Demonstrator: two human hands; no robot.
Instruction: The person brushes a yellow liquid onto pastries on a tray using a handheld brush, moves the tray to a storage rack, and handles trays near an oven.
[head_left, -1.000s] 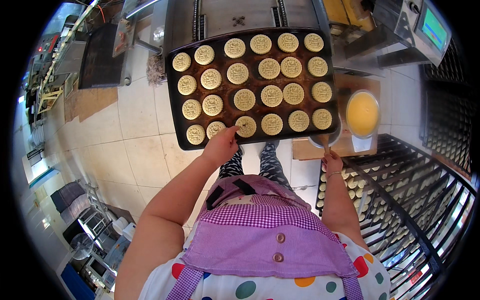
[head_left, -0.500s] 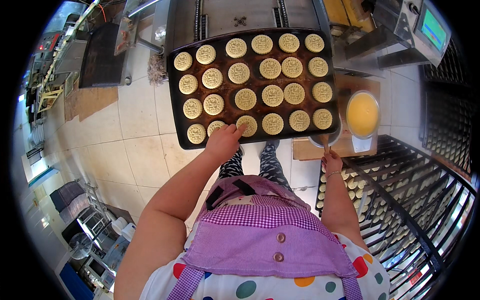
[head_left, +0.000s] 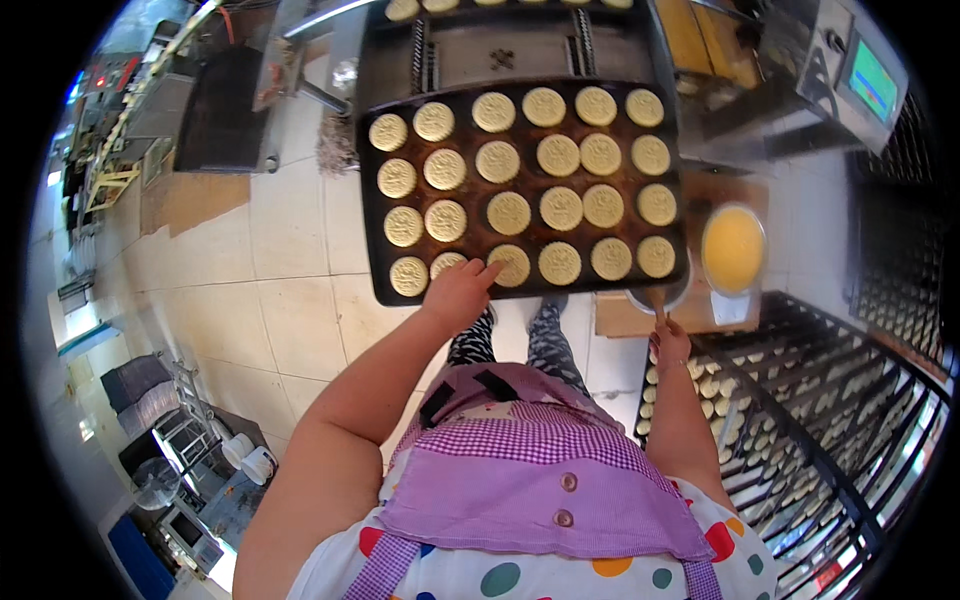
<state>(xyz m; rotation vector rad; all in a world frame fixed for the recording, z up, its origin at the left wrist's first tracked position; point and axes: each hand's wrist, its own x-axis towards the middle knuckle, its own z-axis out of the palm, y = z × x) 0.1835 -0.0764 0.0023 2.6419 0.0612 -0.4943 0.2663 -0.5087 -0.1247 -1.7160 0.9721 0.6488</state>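
Note:
A dark baking tray (head_left: pixel 540 180) lies in front of me, set with rows of round, pale, pattern-stamped mooncakes (head_left: pixel 508 213). My left hand (head_left: pixel 460 293) reaches over the near edge with fingers stretched out, touching a front-row mooncake (head_left: pixel 510 266) and partly covering the one beside it. Beyond the tray's near right corner, my right hand (head_left: pixel 670 342) is closed around a wooden-handled tool (head_left: pixel 657 298); its working end cannot be made out. The handle points into a pale bowl (head_left: pixel 678 292), partly hidden by the tray corner.
A bowl of yellow liquid (head_left: pixel 733 250) stands on a brown board (head_left: pixel 620 316) at right. Below it is a black rack (head_left: pixel 800 400) holding trays of mooncakes. Ahead runs a metal conveyor (head_left: pixel 480 55) with more mooncakes at its far end. A screen panel (head_left: pixel 872 78) stands far right.
The view has shifted, so the tray sits slightly lower and further right, and more mooncakes show at the top. Both hands keep nearly the same places relative to the tray.

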